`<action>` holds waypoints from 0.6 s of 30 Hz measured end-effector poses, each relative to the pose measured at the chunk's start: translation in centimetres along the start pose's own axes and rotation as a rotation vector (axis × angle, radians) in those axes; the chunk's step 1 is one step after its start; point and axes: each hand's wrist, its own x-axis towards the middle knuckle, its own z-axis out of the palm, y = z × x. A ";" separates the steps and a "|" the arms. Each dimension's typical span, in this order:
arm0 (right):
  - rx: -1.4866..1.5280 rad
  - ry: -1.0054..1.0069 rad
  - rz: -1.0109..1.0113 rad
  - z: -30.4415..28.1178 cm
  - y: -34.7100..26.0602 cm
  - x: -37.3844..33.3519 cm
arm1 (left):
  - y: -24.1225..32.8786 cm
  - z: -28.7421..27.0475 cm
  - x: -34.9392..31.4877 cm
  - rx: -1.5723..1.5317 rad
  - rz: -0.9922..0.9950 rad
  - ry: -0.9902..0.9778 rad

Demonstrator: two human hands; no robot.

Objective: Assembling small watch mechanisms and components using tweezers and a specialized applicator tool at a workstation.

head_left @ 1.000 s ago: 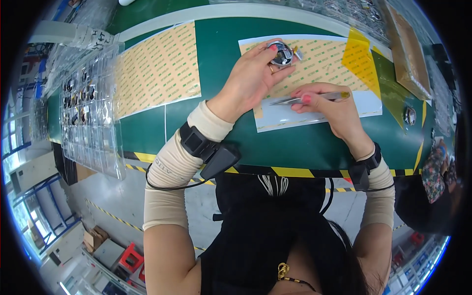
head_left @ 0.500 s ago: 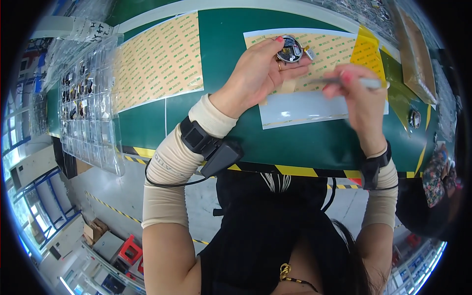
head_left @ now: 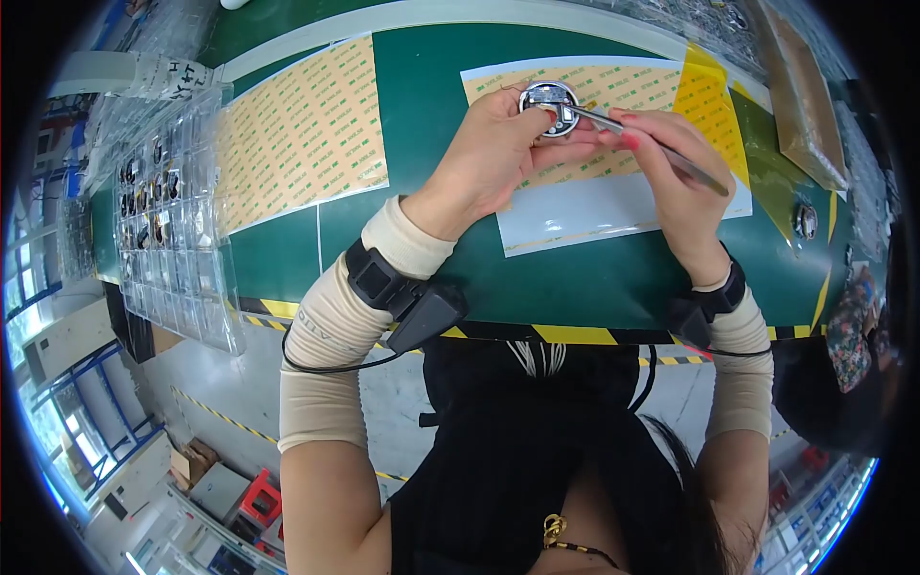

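Both hands worked above the sticker sheet (head_left: 613,206), the left hand (head_left: 494,158) gripping a round metal part (head_left: 549,97) while the right hand (head_left: 671,163) pinched tweezers (head_left: 642,144) touching it, probably placing a sticker carefully.

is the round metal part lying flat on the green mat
No, the left hand holds the round metal part up off the green mat, while the right hand puts tweezers to it.

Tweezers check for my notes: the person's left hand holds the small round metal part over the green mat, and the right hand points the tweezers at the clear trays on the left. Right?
Not quite. In the head view the right hand points the tweezers at the round metal part held in the left hand, not at the clear trays. The rest stands.
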 end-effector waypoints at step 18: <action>0.107 -0.113 0.063 -1.1 -0.2 -0.3 | 0.3 0.0 -0.7 0.130 -0.041 -0.076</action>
